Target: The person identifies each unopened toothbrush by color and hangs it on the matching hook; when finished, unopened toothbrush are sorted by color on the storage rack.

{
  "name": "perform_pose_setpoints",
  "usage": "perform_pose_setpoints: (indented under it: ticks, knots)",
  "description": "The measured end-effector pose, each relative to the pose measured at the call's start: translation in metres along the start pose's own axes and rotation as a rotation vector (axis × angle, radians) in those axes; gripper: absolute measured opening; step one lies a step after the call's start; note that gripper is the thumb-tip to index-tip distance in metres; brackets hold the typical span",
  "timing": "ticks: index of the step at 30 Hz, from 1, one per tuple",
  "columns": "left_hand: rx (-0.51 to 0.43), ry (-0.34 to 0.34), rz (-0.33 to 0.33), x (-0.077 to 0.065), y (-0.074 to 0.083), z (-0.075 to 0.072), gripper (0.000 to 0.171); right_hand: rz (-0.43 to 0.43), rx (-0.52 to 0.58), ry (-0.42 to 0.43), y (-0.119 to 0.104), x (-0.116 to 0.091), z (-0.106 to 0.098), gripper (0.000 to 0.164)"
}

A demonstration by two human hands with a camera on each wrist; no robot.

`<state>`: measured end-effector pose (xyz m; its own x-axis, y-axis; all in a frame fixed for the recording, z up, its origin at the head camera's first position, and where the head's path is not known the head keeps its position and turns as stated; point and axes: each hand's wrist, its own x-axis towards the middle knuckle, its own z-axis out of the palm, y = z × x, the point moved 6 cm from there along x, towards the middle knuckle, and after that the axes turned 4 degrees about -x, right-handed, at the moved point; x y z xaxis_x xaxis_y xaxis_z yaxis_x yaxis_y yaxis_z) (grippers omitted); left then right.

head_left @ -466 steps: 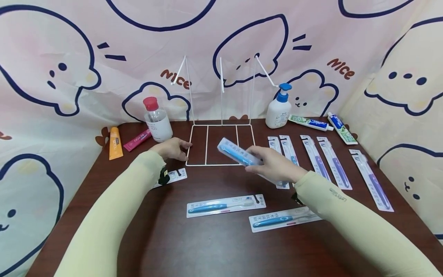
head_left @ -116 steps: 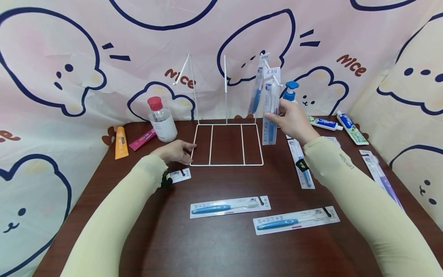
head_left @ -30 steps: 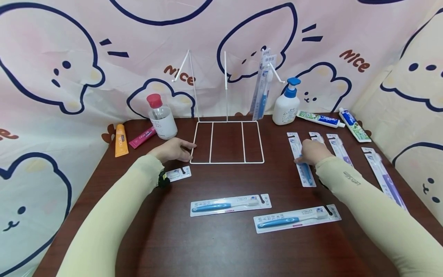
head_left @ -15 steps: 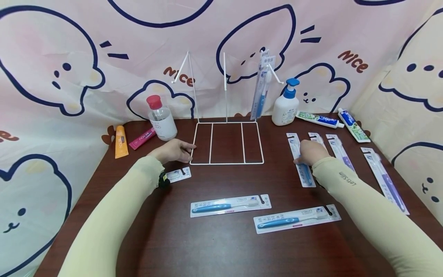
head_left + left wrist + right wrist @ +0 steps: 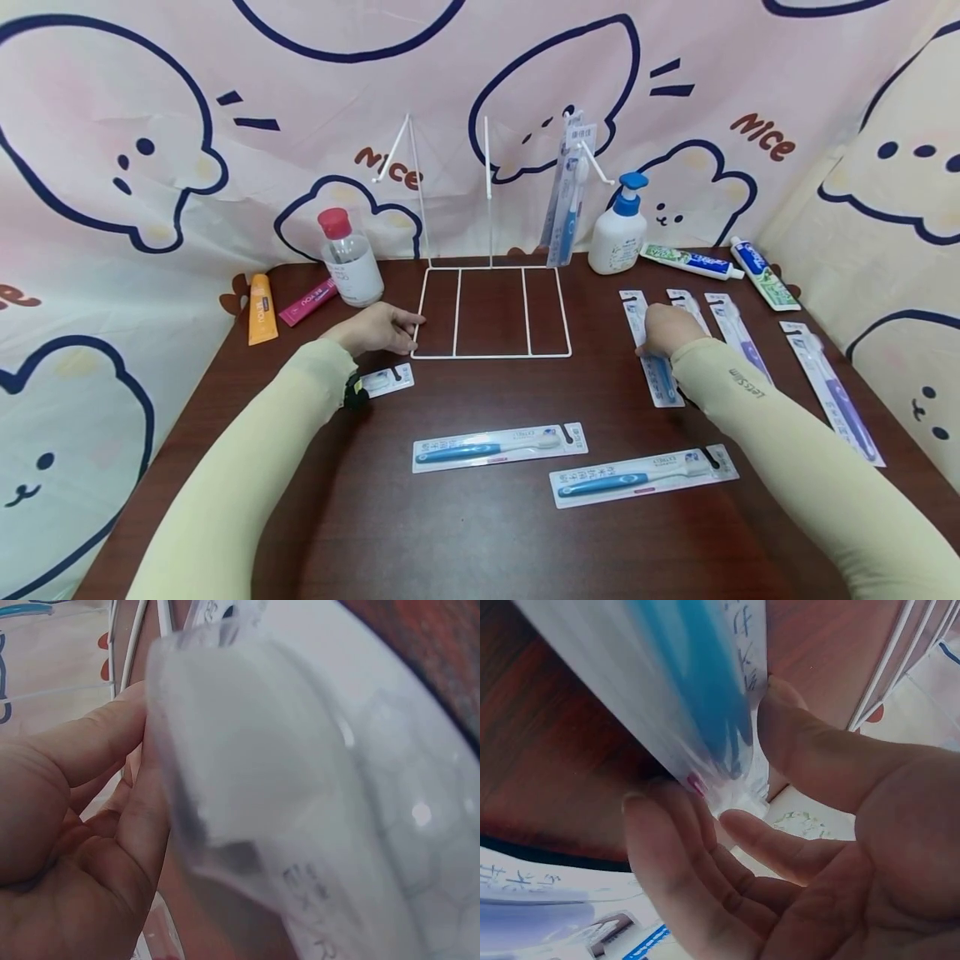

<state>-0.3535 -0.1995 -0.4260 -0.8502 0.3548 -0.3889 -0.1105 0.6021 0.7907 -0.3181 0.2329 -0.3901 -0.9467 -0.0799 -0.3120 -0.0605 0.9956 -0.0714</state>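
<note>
My left hand (image 5: 375, 327) holds the left side bar of a white wire rack (image 5: 491, 357), thumb and fingers at the wire. Close below that wrist lies a packaged toothbrush (image 5: 390, 380), mostly covered by the sleeve; its bristle head fills the left wrist view. My right hand (image 5: 671, 331) pinches a packaged blue toothbrush (image 5: 662, 379) flat on the table at the right. In the right wrist view, the thumb (image 5: 799, 739) sits at one edge of the pack and the other fingers at the opposite edge. Blue packaged toothbrushes (image 5: 567, 208) hang on the rack's right hook.
Two blue packaged toothbrushes, one left (image 5: 498, 447) and one right (image 5: 643, 477), lie in front. Purple ones (image 5: 832, 392) lie at the right. Behind stand a pump bottle (image 5: 617, 233) and a red-capped bottle (image 5: 352, 267), with toothpaste tubes (image 5: 693, 262) and small tubes (image 5: 262, 310) beside.
Earlier my right hand carried a packaged blue toothbrush, then set one on the right hook. It has since moved down right to another. Over the last second both hands barely move.
</note>
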Motion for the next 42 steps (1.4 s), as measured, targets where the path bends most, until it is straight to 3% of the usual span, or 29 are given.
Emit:
perform_pose_setpoints:
  ticks: [6,11,15,20,24,29,34,42]
  knots:
    - [0.003,-0.007,-0.013,0.000,-0.002,-0.001,0.056,0.048,0.117,-0.101,0.014,-0.001,0.004,0.057]
    - [-0.003,-0.002,-0.010,0.000,-0.002,-0.001,0.055,0.049,0.266,-0.155,0.028,-0.007,0.003,0.055]
    - [0.003,-0.001,-0.024,-0.001,-0.004,-0.001,0.055,0.016,0.345,-0.080,0.034,-0.018,-0.006,0.052]
    - [0.018,-0.010,-0.008,0.000,-0.002,0.000,0.056,-0.039,0.512,0.070,0.030,-0.048,-0.027,0.062]
    - [0.019,-0.013,0.001,0.001,0.000,-0.001,0.056,-0.133,0.568,0.221,0.010,-0.076,-0.047,0.065]
    - [0.009,-0.012,-0.010,0.000,-0.003,-0.001,0.056,-0.284,0.539,0.380,-0.027,-0.099,-0.073,0.053]
    - [0.001,-0.019,-0.025,0.000,-0.004,-0.002,0.056,-0.342,0.507,0.441,-0.051,-0.108,-0.091,0.047]
    - [0.008,-0.020,-0.027,-0.001,-0.002,-0.001,0.056,-0.349,0.525,0.420,-0.062,-0.093,-0.102,0.052]
